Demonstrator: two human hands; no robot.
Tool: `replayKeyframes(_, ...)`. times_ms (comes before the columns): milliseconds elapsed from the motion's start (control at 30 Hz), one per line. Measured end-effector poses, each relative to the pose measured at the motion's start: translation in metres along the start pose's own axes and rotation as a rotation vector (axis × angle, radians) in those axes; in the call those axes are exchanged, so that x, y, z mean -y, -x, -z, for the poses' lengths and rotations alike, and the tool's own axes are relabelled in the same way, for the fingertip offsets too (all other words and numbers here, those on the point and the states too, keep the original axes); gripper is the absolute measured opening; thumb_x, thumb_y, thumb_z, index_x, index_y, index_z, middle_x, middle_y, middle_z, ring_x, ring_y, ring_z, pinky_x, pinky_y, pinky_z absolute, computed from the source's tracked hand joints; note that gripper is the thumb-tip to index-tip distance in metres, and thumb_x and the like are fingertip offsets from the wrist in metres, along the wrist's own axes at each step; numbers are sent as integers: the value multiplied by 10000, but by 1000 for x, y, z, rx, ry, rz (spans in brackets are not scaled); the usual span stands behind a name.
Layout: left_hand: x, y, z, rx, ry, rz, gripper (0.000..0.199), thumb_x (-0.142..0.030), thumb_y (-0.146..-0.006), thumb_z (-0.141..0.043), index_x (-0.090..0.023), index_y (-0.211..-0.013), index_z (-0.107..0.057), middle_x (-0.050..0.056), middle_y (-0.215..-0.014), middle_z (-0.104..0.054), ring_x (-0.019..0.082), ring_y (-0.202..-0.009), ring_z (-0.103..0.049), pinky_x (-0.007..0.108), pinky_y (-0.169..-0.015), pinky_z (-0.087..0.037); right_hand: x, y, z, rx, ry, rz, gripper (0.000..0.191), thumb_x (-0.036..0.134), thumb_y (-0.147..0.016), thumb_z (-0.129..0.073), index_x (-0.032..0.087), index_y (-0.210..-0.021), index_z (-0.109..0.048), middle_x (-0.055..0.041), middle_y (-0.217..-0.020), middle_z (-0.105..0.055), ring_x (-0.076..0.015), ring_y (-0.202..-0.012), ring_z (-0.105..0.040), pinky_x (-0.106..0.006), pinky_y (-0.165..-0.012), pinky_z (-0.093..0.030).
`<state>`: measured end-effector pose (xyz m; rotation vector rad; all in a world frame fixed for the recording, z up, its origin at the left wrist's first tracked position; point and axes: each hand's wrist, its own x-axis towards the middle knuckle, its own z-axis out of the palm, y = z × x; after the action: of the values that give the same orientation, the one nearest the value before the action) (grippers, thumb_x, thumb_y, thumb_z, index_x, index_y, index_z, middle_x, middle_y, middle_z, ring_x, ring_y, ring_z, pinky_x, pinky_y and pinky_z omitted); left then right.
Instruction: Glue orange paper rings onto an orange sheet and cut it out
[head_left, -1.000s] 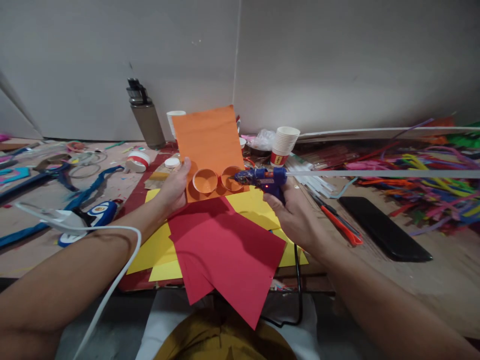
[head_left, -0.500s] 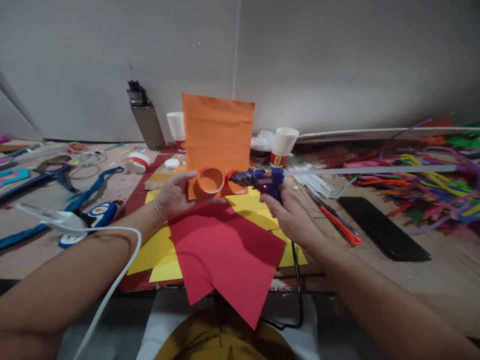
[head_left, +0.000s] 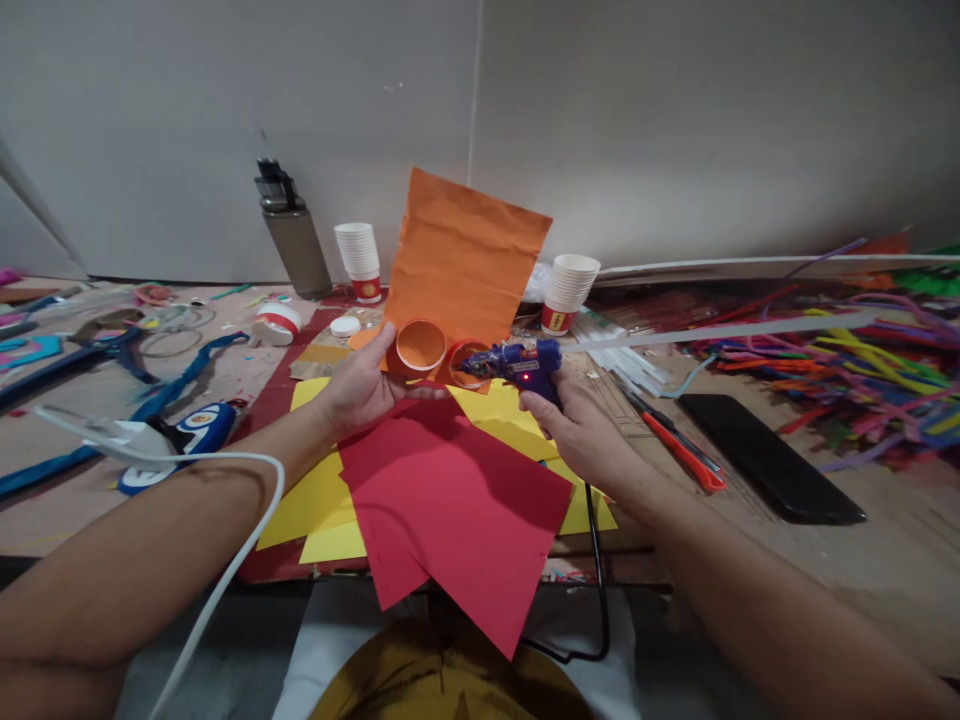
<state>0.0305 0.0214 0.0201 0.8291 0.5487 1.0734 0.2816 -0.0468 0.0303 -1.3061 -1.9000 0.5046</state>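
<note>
My left hand point(head_left: 371, 380) grips the lower left of an orange sheet point(head_left: 465, 260), which stands tilted to the right. Two round orange rings with pale rims sit at the sheet's lower edge: the left ring point(head_left: 421, 346) lies by my left fingers, the right ring point(head_left: 459, 364) beside it. My right hand point(head_left: 574, 420) is closed around the handle of a blue glue gun point(head_left: 525, 362) with a small red light lit. Its nozzle reaches into the right ring, and a long glue stick point(head_left: 720, 330) sticks out of its back. Red paper point(head_left: 457, 490) lies below my hands.
Yellow paper point(head_left: 330, 500) lies under the red. Stacks of paper cups point(head_left: 358, 258) and a bottle point(head_left: 296, 245) stand at the back. On the right are a cutter point(head_left: 686, 445), a black phone point(head_left: 769, 455) and colourful pipe cleaners point(head_left: 847, 370). A white cable point(head_left: 255, 540) crosses my left forearm.
The orange sheet has tilted clockwise, its top moving to the right and uncovering the left cup stack. The glue gun has shifted slightly left, its nozzle now lower in the right ring.
</note>
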Motion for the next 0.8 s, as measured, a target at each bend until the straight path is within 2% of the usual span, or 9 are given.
replayKeyframes(133,-5,-2,0,-53,-15,-60,352,-341,-988,-385,-198,-1252,-569,107,-1150,-700,271,-1082,-662,490,-919,-549,-2,0,3,32,139,45,316,316,-908,-503,213,-1203,-550,-82,-1011,-680,-259,-870,-627,-389,-730,-498)
replayKeyframes(267,-9,-2,-1,-98,-44,-112,325,-290,-969,-440,-225,-1265,-558,89,-1169,-696,276,-1123,-641,463,-902,-562,-1,0,7,44,287,24,235,310,-890,-528,196,-1084,-594,-107,-934,-689,-281,-818,-636,-381,-665,-480)
replayKeyframes(433,-11,-2,-1,-105,-60,-144,313,-283,-960,-454,-223,-1245,-568,86,-1161,-694,279,-1130,-634,441,-881,-575,2,0,10,3,362,56,186,290,-876,-539,185,-1018,-599,-121,-932,-684,-287,-828,-630,-381,-673,-473)
replayKeyframes(533,-10,-3,3,-108,-88,-104,266,-279,-936,-477,-189,-1150,-608,89,-1110,-707,273,-1068,-659,453,-858,-585,0,1,7,42,284,43,231,296,-890,-523,201,-1094,-576,-105,-952,-694,-280,-834,-640,-378,-674,-481)
replayKeyframes(700,-4,-5,10,-196,-38,25,195,-245,-863,-519,-143,-964,-650,81,-920,-728,261,-868,-699,469,-770,-607,-2,2,0,102,181,9,312,310,-886,-525,185,-1171,-553,-118,-1007,-701,-286,-873,-651,-383,-703,-494)
replayKeyframes(800,-4,-5,11,-145,14,46,208,-263,-878,-495,-147,-914,-664,64,-828,-723,218,-734,-690,442,-735,-612,-1,2,-1,95,135,40,285,292,-890,-521,175,-1147,-561,-104,-1000,-695,-258,-860,-642,-367,-728,-493)
